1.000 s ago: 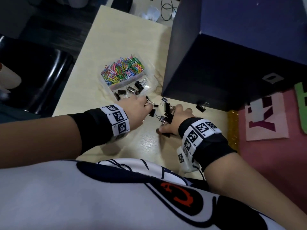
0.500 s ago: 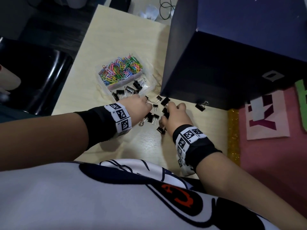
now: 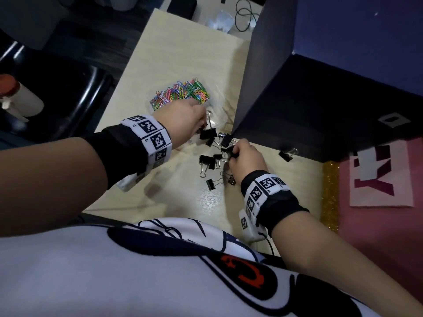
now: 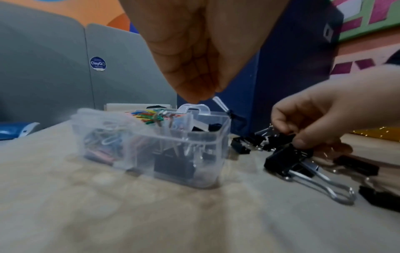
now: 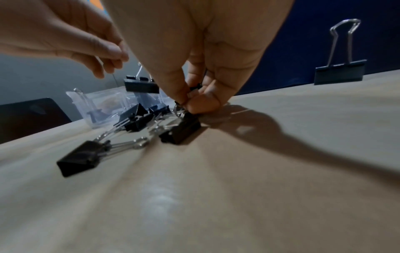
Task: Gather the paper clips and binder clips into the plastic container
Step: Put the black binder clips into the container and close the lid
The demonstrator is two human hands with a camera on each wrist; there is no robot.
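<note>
pale wooden table [image 3: 174, 53], dark blue box [image 3: 320, 72] at its right. clear plastic container [image 4: 151, 145] on the table beside the box, coloured paper clips [image 3: 180, 92] in its far compartment, black clips in the near one. left hand [image 3: 180, 120] above the container, fingertips pinching a binder clip [image 3: 207, 133] by its wire handle. right hand [image 3: 246, 157] pinching one of the loose binder clips [image 3: 207, 161] scattered near the container. lone clip [image 3: 287, 154] upright against the box.

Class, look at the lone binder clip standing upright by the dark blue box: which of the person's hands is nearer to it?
Right. The right hand pinches clips in the pile just left of the lone binder clip; the left hand is farther off, above the plastic container.
</note>
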